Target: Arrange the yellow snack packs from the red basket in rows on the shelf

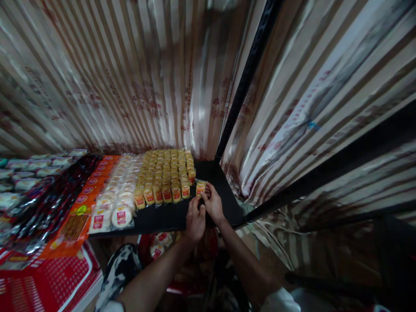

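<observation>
On the black shelf [224, 190] stand rows of small yellow snack packs [165, 173] with red labels. Just right of the front rows, my right hand [212, 203] is closed on a single yellow snack pack [200, 187], its fingers at the pack's right side. My left hand [195, 219] is close beside it, below the pack, with its fingers bent together near the right fingertips; whether it grips anything is hidden.
Left of the yellow packs lie white round cracker packs [122, 214], orange packs [73, 225] and dark shiny packs [48, 203]. Red baskets [61, 273] sit below. A black post [248, 65] rises behind, before striped curtains [130, 65].
</observation>
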Demonstrator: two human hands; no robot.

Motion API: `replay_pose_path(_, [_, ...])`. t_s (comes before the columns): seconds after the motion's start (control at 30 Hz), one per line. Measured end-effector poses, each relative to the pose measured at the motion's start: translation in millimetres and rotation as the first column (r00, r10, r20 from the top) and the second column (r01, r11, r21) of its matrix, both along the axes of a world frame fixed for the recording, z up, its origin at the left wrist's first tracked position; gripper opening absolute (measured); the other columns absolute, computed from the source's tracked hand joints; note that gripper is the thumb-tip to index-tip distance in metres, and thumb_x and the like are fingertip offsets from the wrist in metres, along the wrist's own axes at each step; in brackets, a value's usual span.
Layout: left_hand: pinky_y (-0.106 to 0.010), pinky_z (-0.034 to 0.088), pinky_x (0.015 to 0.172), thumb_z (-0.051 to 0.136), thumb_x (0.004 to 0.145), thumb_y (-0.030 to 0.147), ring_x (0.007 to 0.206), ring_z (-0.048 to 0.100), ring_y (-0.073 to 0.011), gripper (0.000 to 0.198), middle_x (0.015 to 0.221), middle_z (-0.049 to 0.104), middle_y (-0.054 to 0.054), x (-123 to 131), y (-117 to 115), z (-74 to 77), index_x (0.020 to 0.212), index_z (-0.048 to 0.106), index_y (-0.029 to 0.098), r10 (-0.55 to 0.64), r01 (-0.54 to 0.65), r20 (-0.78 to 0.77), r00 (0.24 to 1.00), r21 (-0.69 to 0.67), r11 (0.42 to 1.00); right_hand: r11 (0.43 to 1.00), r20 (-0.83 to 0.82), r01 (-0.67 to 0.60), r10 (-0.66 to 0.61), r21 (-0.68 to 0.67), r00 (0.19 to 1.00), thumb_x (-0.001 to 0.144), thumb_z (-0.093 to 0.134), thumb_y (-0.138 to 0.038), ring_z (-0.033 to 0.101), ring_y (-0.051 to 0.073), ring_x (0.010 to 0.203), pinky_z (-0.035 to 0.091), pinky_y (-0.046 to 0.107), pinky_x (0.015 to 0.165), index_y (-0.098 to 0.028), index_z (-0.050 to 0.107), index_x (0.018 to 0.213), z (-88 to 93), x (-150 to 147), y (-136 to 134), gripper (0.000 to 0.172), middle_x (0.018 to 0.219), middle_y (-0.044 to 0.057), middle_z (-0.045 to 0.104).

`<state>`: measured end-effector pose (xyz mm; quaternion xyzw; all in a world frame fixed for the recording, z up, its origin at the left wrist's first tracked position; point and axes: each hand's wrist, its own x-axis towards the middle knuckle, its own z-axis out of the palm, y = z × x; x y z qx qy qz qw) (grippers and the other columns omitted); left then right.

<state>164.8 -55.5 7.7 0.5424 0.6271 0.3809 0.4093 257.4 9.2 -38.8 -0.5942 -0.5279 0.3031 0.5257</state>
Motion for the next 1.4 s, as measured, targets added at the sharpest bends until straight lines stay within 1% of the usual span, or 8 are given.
replay_pose_path(0.13, [-0.032,0.024,0.113,0.035,0.088,0.03,0.133,0.037,-0.0181,0.05,0.142,0.042,-0.013,-0.8,14.8,-8.2,0.133,0.042,0.009,-0.004,0.01,0.059,0.998,-0.105,0.994,0.999,0.023,-0.043,0.043,-0.03,0.999,0.075,0.053,-0.027,0.064,0.019,0.089,0.054,0.035,0.081,-0.019,0.052,0.118,-6.3,-5.8,24.8,0.044,0.106,0.008,0.065])
replay_pose_path(0.27, [-0.032,0.02,0.115,0.037,0.087,0.03,0.135,0.033,-0.0168,0.05,0.144,0.04,-0.011,-2.4,23.0,-19.5,0.133,0.042,0.01,0.014,-0.006,0.086,0.996,-0.091,0.996,0.997,0.097,-0.067,0.069,-0.029,0.993,0.076,0.052,-0.027,0.063,0.02,0.091,0.053,0.036,0.084,-0.019,0.054,0.118,-8.2,-11.5,37.3,0.043,0.106,0.008,0.064])
replay_pose_path(0.5, [-0.032,0.022,0.115,0.038,0.087,0.03,0.134,0.036,-0.017,0.047,0.142,0.044,-0.009,-8.0,28.4,-31.1,0.13,0.048,0.014,0.04,-0.034,0.127,0.991,-0.053,0.998,0.996,0.122,-0.079,0.083,-0.034,0.989,0.078,0.052,-0.028,0.062,0.02,0.096,0.051,0.037,0.086,-0.02,0.056,0.118,-12.7,-20.3,42.7,0.041,0.108,0.008,0.062])
replay_pose_path(0.73, [-0.034,0.024,0.114,0.039,0.087,0.034,0.133,0.037,-0.0186,0.047,0.141,0.046,-0.008,-8.1,31.3,-41.2,0.129,0.049,0.016,0.05,-0.046,0.282,0.958,-0.02,0.999,0.995,0.047,-0.041,0.046,-0.086,0.998,0.074,0.058,-0.034,0.063,0.02,0.093,0.053,0.037,0.084,-0.021,0.056,0.116,-12.6,-22.5,43.8,0.044,0.106,0.006,0.065])
replay_pose_path(0.9, [-0.031,0.02,0.115,0.038,0.087,0.036,0.137,0.03,-0.0176,0.055,0.148,0.036,-0.009,-2.4,37.4,-39.6,0.137,0.04,0.014,0.01,-0.018,0.37,0.929,0.016,1.0,0.993,-0.197,-0.08,0.06,-0.092,0.979,0.072,0.059,-0.032,0.064,0.019,0.091,0.053,0.035,0.085,-0.019,0.056,0.112,-10.8,-27.5,47.8,0.042,0.1,0.006,0.066])
replay_pose_path(1.03, [-0.029,0.018,0.115,0.034,0.088,0.038,0.139,0.026,-0.016,0.057,0.15,0.031,-0.009,3.8,40.8,-36.2,0.139,0.035,0.013,0.051,-0.041,0.412,0.91,-0.034,0.999,0.992,-0.274,-0.112,0.091,-0.061,0.957,0.071,0.059,-0.032,0.064,0.018,0.091,0.052,0.036,0.088,-0.019,0.057,0.109,-11.5,-27.7,49.7,0.04,0.101,0.006,0.066])
replay_pose_path(1.23, [-0.028,0.023,0.113,0.032,0.09,0.042,0.138,0.029,-0.016,0.059,0.149,0.033,-0.01,11.3,40.5,-33.3,0.14,0.033,0.012,0.082,-0.062,0.436,0.896,-0.06,0.996,0.994,-0.24,-0.057,0.032,-0.096,0.97,0.07,0.061,-0.035,0.063,0.02,0.092,0.053,0.035,0.084,-0.019,0.06,0.105,-18.1,-24.6,44.9,0.038,0.102,0.007,0.066])
replay_pose_path(1.4, [-0.027,0.022,0.114,0.03,0.091,0.04,0.138,0.027,-0.016,0.058,0.149,0.031,-0.01,13.4,44.2,-31.3,0.142,0.03,0.011,0.09,-0.069,0.413,0.906,-0.067,0.995,0.994,-0.227,-0.089,0.072,-0.07,0.971,0.075,0.056,-0.036,0.064,0.019,0.086,0.054,0.034,0.082,-0.019,0.061,0.101,-15.1,-27.2,45.6,0.031,0.094,0.005,0.068])
